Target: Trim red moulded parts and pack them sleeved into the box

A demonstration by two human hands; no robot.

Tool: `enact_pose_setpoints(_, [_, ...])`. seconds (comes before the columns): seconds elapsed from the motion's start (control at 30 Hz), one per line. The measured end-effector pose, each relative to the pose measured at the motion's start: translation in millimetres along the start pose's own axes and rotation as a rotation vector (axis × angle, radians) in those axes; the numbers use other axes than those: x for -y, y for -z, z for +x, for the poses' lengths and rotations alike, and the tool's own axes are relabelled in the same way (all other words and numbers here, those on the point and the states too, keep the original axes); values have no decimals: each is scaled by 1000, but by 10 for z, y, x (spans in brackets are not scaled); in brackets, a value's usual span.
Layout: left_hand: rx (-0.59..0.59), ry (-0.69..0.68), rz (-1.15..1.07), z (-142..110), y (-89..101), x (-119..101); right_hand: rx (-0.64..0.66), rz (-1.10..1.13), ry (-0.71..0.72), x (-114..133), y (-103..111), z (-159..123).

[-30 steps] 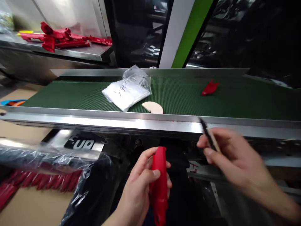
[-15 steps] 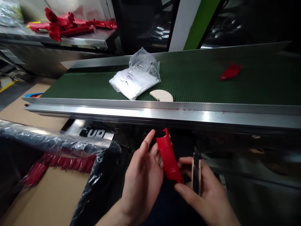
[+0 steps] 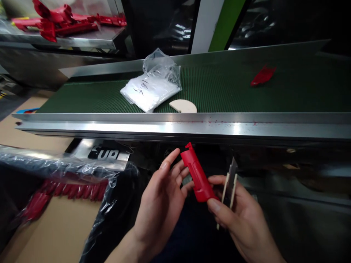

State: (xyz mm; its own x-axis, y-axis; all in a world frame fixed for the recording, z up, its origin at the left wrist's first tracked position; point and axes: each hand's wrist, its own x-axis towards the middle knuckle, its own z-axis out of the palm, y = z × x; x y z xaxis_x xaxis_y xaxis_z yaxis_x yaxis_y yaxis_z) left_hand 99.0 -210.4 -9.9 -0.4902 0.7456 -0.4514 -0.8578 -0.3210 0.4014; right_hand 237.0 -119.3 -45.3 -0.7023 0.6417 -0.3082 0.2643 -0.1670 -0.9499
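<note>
**Red part [image 3: 199, 175] held at its near end, knife [image 3: 230, 182] blade pointing away beside it**

The green conveyor belt [image 3: 219, 91] spans the view between metal rails; beyond it on the left stands a metal bench [image 3: 105, 35], bearing a loose heap of red pieces [image 3: 60, 22]; nearer, at lower left, is a box lined with clear plastic film [image 3: 79, 168], a row of red parts [image 3: 79, 190] lying side by side on its brown cardboard [image 3: 57, 233].

On the belt, left of its middle, lies a white plastic bag [image 3: 150, 89] with handwriting on it; the left hand [image 3: 164, 208] is open, palm up, fingers spread behind the red part, though whether they touch it I cannot tell; the right hand [image 3: 241, 219] pinches the part's near end between thumb and finger and keeps the knife in the same grasp, blade exposed.

The red part is tilted between the hands, in front of the belt and well apart from the box; the row appears already laid, whereas this piece is not yet among it; the blade is apart from the part, so no cut shows at this instant, and whether its edges are finished cannot be told.

Smallest are a pale half-round piece [image 3: 183, 106] beside the bag and a lone red piece [image 3: 263, 76] farther right; no hand touches either.
</note>
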Motion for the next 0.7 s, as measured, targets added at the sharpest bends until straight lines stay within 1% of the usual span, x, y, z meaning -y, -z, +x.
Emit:
enact_pose_setpoints(0.1, [-22,5,64,17,29,18,-21,-78,39,64,-26,19])
enact_pose_setpoints(0.2, [-66,29,100,31,37,8,9,-142,71,109,-41,13])
enact_pose_setpoints(0.27, [-106,66,110,39,37,-9,75,-126,127,110,-38,5])
enact_pose_setpoints(0.33, [-142,107,128,42,41,-22,146,-61,184,104,-20,7])
enact_pose_setpoints(0.37, [-154,122,147,38,46,-23,159,-36,209,105,-4,16])
enact_pose_setpoints(0.43, [-149,132,183,22,61,-17,130,-52,257,133,38,53])
enact_pose_setpoints(0.5, [-109,120,205,-6,78,-4,59,-170,320,196,90,113])
enact_pose_setpoints(0.57, [-66,110,227,-41,92,8,19,-325,407,283,139,186])
enact_pose_setpoints(0.63, [-36,107,258,-80,100,14,46,-476,504,377,173,257])
enact_pose_setpoints(0.7, [-2,124,279,-120,100,15,106,-588,618,458,186,312])
